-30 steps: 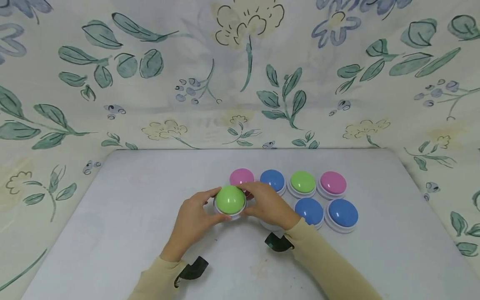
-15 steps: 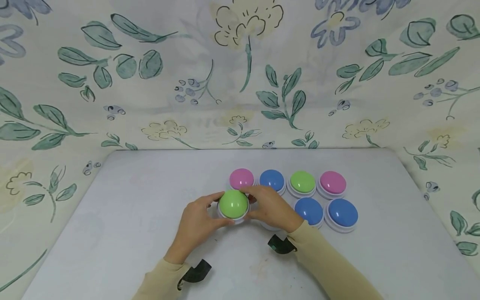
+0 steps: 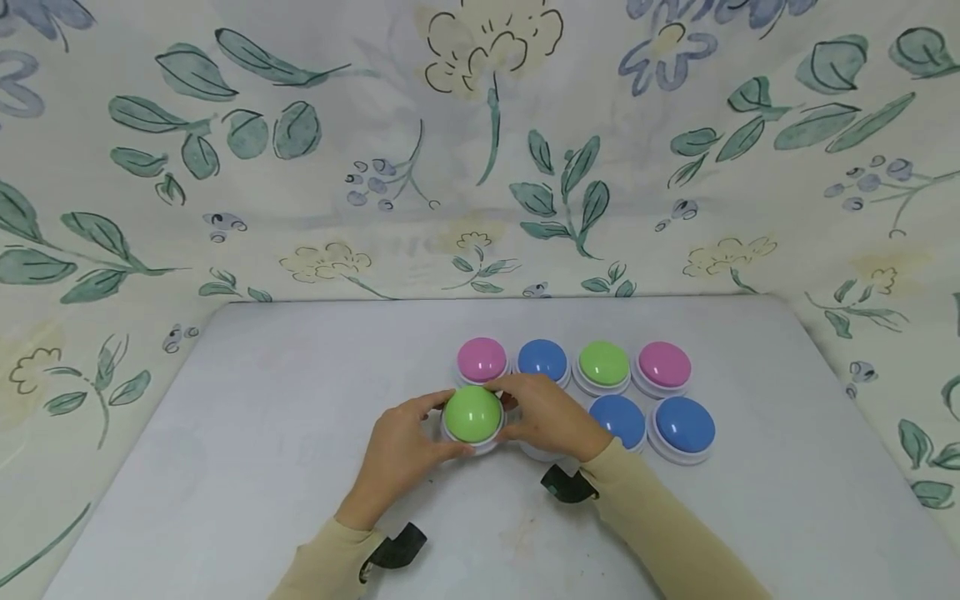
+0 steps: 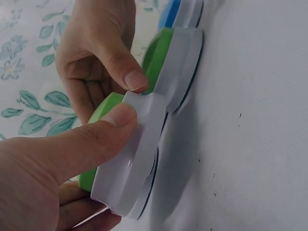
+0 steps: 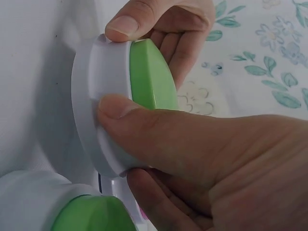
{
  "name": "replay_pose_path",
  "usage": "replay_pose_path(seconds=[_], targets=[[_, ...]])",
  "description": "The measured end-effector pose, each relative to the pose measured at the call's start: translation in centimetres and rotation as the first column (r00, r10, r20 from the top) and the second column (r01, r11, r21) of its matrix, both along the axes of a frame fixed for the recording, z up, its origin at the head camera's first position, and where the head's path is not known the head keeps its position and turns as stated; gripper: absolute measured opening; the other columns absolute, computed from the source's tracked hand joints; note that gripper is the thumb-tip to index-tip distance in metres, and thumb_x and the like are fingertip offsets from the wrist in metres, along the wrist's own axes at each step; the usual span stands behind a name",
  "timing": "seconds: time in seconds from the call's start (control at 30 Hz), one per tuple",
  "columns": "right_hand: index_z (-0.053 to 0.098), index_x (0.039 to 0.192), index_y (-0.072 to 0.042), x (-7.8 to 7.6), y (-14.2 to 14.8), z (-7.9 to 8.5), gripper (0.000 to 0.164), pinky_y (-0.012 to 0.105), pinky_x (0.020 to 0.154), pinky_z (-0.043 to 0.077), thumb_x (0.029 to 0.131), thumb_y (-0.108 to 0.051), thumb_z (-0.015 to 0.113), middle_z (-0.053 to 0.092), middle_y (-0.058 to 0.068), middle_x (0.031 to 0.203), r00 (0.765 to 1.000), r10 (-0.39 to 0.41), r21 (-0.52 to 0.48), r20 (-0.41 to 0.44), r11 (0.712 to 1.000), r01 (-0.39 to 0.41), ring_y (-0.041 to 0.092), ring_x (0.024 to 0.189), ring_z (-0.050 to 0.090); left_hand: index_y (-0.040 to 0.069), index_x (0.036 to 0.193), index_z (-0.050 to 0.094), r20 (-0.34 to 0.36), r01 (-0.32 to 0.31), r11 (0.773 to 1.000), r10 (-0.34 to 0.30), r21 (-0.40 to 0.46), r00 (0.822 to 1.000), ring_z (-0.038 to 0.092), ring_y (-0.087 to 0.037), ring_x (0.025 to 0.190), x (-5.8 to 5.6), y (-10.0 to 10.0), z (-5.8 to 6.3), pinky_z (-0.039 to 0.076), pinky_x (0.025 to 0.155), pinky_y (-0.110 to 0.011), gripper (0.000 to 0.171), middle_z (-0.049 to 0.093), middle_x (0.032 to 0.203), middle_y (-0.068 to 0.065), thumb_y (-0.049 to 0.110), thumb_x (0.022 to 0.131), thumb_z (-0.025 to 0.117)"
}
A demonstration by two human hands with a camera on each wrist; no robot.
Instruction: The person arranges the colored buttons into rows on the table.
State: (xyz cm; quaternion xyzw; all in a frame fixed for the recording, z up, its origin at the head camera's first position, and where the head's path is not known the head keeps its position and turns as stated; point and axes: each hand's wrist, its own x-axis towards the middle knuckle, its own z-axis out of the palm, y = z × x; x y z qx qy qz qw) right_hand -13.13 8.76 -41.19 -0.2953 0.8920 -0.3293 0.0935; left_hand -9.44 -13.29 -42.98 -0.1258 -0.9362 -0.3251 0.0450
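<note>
Both hands hold one push button (image 3: 472, 414) with a green dome and white base, just in front of the pink button (image 3: 482, 358). My left hand (image 3: 401, 450) grips its left side, thumb along the near edge of the base. From the right, my right hand (image 3: 551, 417) pinches it between thumb and fingers. In the left wrist view a shadow falls on the table beside the white base (image 4: 134, 144). Another green button (image 5: 96, 214) sits close by in the right wrist view; in the head view my right hand hides its dome and only some white base shows.
A back row continues rightward with a blue button (image 3: 543, 360), a green one (image 3: 603, 363) and a pink one (image 3: 664, 364). Two blue buttons, one (image 3: 617, 421) beside the right wrist and one (image 3: 685, 426) farther right, stand in front. Floral cloth (image 3: 337, 192) borders the white table (image 3: 225, 467).
The held green button has moved a little right and toward the person, with both hands still on it. More of the pink button behind shows. The other buttons have stayed in place.
</note>
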Motion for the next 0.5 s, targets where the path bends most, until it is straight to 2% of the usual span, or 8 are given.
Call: replay_pose_path(seconds=[0.23, 0.5], targets=[[0.062, 0.135, -0.005, 0.06, -0.05, -0.23, 0.063, 0.03, 0.092, 0.056, 0.077, -0.006, 0.087, 0.068, 0.005, 0.121, 1.0, 0.009, 0.02, 0.001, 1.0, -0.009, 0.016, 0.101, 0.064, 0.003, 0.127, 0.068, 0.022, -0.008, 1.0, 0.009, -0.01, 1.0, 0.065, -0.031, 0.114, 0.0, 0.15, -0.2, 0.053, 0.096, -0.05, 0.077, 0.072, 0.117, -0.009, 0.03, 0.062, 0.097], [0.062, 0.134, -0.004, 0.1, -0.14, -0.31, 0.063, 0.032, 0.093, 0.056, 0.076, -0.004, 0.087, 0.069, 0.005, 0.121, 1.0, -0.006, 0.05, 0.015, 0.999, 0.006, 0.017, 0.102, 0.064, 0.003, 0.128, 0.067, 0.028, -0.002, 1.0, 0.002, -0.014, 1.0, 0.064, -0.03, 0.116, -0.05, 0.4, -0.54, 0.052, 0.097, -0.049, 0.076, 0.071, 0.12, -0.009, 0.029, 0.063, 0.096]])
